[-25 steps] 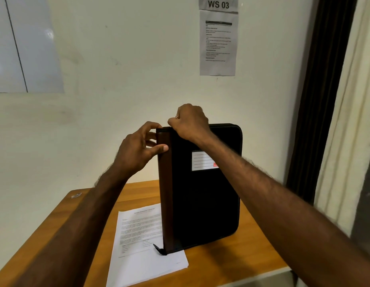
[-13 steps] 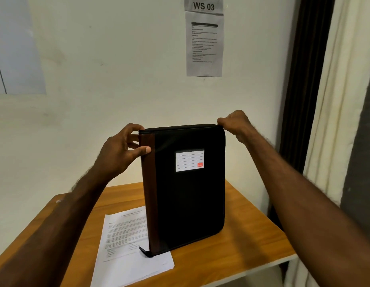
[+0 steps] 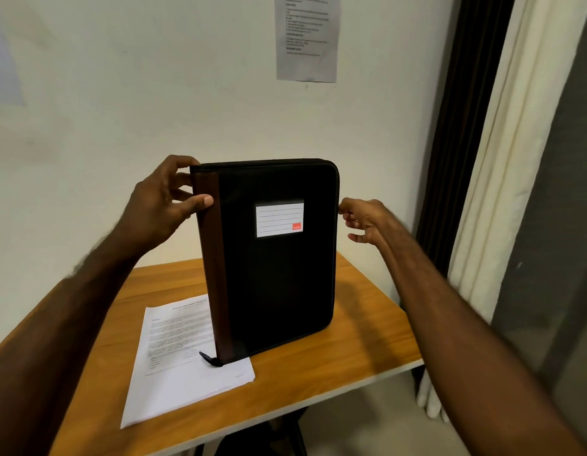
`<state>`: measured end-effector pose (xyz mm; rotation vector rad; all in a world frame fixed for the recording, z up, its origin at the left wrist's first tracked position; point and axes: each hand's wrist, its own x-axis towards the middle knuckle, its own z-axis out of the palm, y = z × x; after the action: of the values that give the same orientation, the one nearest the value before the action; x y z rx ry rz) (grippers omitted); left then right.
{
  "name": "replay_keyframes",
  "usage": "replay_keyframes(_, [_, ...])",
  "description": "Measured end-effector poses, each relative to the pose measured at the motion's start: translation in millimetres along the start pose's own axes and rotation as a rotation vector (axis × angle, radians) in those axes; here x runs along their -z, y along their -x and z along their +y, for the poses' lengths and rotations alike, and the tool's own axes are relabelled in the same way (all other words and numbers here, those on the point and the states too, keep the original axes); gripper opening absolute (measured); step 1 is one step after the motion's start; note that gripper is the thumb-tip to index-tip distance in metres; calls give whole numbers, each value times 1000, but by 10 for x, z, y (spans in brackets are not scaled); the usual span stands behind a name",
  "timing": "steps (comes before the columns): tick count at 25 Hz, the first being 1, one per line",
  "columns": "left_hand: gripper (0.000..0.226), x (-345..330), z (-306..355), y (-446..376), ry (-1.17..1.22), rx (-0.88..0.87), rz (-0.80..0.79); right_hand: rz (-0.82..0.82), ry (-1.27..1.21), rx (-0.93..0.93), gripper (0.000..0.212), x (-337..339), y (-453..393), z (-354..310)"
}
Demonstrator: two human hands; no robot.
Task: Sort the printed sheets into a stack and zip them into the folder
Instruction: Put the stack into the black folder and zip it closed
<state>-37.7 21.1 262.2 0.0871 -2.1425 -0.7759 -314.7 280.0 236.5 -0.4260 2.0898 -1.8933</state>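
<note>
Folder (image 3: 279,258): black with a brown spine, standing upright on the counter (image 3: 351,350), its lower spine corner resting on the sheets.
Left hand (image 3: 160,209): grips the folder's upper spine corner, thumb on the front cover, fingers behind.
Right hand (image 3: 364,220): fingertips pinch at the folder's right edge; the remaining fingers hang loosely curled.
Sheets (image 3: 183,360): one flat stack on the counter, partly under the folder.
Label (image 3: 279,218): white, on the front cover.

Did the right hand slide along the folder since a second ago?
Yes. The right hand went from the folder's top left corner, across the top, and down its right edge, level with the label.
</note>
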Motion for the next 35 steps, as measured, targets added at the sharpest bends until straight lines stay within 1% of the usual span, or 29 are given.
replay_keyframes(2, [56, -37, -25, 57, 51, 11, -3, -7, -28, -26, 8, -35, 35, 221])
replay_keyframes(4, [70, -138, -84, 178, 209, 62, 23, -61, -94, -70, 9, -65, 51, 457])
replay_keyframes(5, [75, -227, -125, 268, 296, 120, 37, -88, -145, -87, 11, -97, 51, 565])
replay_keyframes(6, [75, -360, -158, 384, 367, 205, 33, -103, -197, -91, 14, -122, 55, 671])
replay_keyframes(8, [65, -727, -302, 713, 429, 381, -5, -104, -270, -62, 23, -188, 67, 843])
replay_keyframes(9, [65, -914, -401, 899, 443, 468, -21, -90, -301, -40, 27, -223, 79, 904])
replay_keyframes(10, [75, -1080, -489, 1075, 452, 555, -16, -76, -330, -18, 28, -250, 92, 946])
replay_keyframes(11, [90, -1210, -586, 1206, 443, 618, 6, -65, -355, 0, 27, -272, 97, 970])
replay_keyframes(12, [98, -1301, -652, 1293, 434, 665, 35, -63, -371, 13, 25, -288, 111, 974])
replay_keyframes(13, [95, -1363, -699, 1334, 425, 703, 63, -60, -375, 17, 22, -295, 112, 971])
replay_keyframes(14, [88, -1391, -699, 1328, 428, 729, 91, -56, -373, 16, 21, -299, 117, 954])
replay_keyframes(18, [67, -1339, -677, 1223, 516, 724, 181, 12, -304, 12, 18, -298, 65, 824])
replay_keyframes(20, [67, -1262, -711, 1170, 597, 725, 232, 31, -239, 31, 16, -321, 42, 727])
replay_keyframes(22, [70, -1193, -756, 1137, 694, 726, 302, 16, -167, 31, 12, -402, 47, 655])
replay_keyframes(27, [53, -965, -712, 998, 957, 736, 481, -8, -52, -44, 9, -599, 121, 656])
replay_keyframes(30, [60, -827, -760, 934, 1048, 736, 565, -72, -91, -119, 9, -674, 202, 638])
replay_keyframes(33, [65, -799, -795, 923, 1077, 735, 595, -127, -188, -215, 16, -730, 253, 658])
replay_keyframes(35, [66, -817, -791, 934, 1106, 740, 587, -190, -289, -298, 19, -758, 302, 741])
